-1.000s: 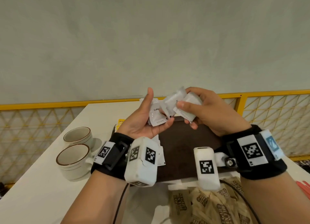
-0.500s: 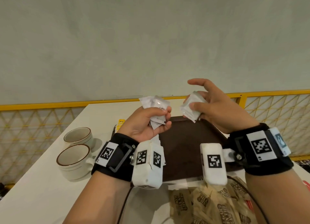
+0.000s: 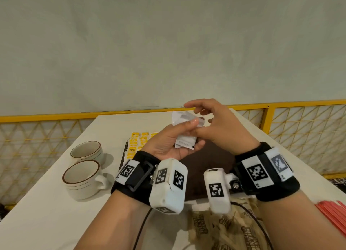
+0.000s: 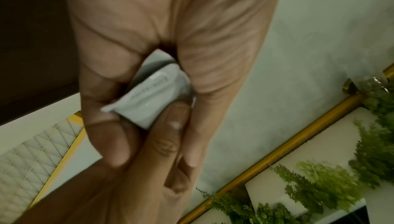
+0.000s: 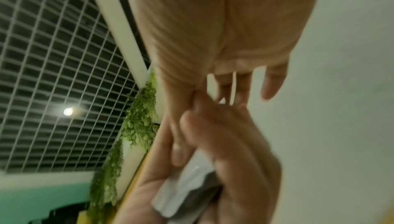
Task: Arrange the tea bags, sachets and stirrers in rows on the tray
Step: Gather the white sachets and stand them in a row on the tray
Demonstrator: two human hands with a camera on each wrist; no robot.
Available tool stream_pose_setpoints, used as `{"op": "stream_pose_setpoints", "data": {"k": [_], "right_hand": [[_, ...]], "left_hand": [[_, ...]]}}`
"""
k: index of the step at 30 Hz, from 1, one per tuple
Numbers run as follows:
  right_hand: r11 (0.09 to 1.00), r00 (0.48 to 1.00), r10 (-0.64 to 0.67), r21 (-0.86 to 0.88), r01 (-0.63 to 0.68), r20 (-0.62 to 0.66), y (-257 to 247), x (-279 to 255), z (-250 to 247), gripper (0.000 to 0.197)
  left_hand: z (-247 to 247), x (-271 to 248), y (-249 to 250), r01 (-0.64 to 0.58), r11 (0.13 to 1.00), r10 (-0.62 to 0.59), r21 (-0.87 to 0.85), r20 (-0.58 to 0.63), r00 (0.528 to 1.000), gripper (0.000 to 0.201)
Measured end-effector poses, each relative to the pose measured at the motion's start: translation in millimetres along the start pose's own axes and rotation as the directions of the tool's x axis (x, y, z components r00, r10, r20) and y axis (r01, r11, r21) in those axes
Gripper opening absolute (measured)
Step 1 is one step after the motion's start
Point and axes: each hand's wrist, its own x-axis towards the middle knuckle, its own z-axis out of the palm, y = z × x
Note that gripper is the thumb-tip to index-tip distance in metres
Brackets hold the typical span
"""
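Observation:
My left hand (image 3: 194, 134) holds a small stack of white sachets (image 3: 185, 141) upright above the dark brown tray (image 3: 211, 156). In the left wrist view the fingers and thumb wrap round the sachets (image 4: 153, 103). My right hand (image 3: 192, 118) has come up against the stack. Its thumb presses on the sachets and its fingers (image 5: 245, 89) are spread loosely above them, holding nothing that I can see. Yellow tea bags (image 3: 134, 143) lie in rows on the tray's left part. Red stirrers (image 3: 333, 212) lie at the far right on the table.
Two white cups with brown rims (image 3: 86, 152) (image 3: 82, 176) stand left of the tray. A heap of brown sugar sachets (image 3: 215, 229) lies at the table's near edge, under my wrists. A yellow mesh railing (image 3: 37, 137) runs behind and beside the table.
My right hand, which held one white sachet apart from the left half a second ago, has moved back to the left hand. The sachet is now with the stack.

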Motion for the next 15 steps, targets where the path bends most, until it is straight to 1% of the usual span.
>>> {"op": "stream_pose_setpoints", "data": {"k": [2, 4, 6, 7, 8, 9, 12, 13, 15], "right_hand": [[0.997, 0.995, -0.035, -0.065, 0.041, 0.09, 1.8, -1.0, -1.0, 0.062], [0.995, 0.975, -0.014, -0.097, 0.036, 0.223, 2.3, -2.9, 0.9, 0.083], [0.972, 0.955, 0.025, -0.232, 0.046, 0.295, 2.7, -4.0, 5.9, 0.104], [0.95, 0.952, 0.038, -0.307, 0.059, 0.303, 2.9, -4.4, 8.5, 0.109], [0.932, 0.954, 0.043, -0.357, 0.069, 0.296, 2.8, -4.5, 10.4, 0.108], [0.922, 0.958, 0.04, -0.38, 0.073, 0.283, 2.8, -4.7, 10.9, 0.102], [0.932, 0.962, 0.025, -0.354, 0.076, 0.273, 3.1, -5.3, 7.7, 0.078], [0.939, 0.959, 0.025, -0.337, 0.075, 0.282, 2.9, -5.6, 6.3, 0.074], [0.943, 0.952, 0.029, -0.325, 0.074, 0.304, 1.7, -6.5, 6.0, 0.075]], "left_hand": [[-2.1, 2.7, 0.3, 0.012, 1.0, -0.011, 0.017, -0.048, 0.999, 0.018], [-1.4, 5.6, 0.4, 0.037, 0.999, -0.037, -0.007, -0.085, 0.996, 0.022], [-0.6, 6.9, -0.8, 0.058, 0.998, -0.06, -0.015, -0.098, 0.993, 0.022], [0.1, 5.9, -1.2, 0.078, 0.997, -0.077, 0.0, -0.091, 0.993, 0.019], [-0.7, 5.3, -1.5, 0.091, 0.996, -0.089, 0.022, -0.082, 0.993, 0.015], [-1.1, 4.2, -1.7, 0.098, 0.994, -0.095, 0.045, -0.074, 0.993, 0.013], [-1.8, 1.0, -0.8, 0.104, 0.988, -0.099, 0.114, -0.047, 0.994, 0.014], [-1.1, 0.5, -0.4, 0.107, 0.988, -0.103, 0.108, -0.045, 0.994, 0.014], [0.7, 0.2, -1.6, 0.101, 0.991, -0.098, 0.084, -0.037, 0.994, 0.02]]}}
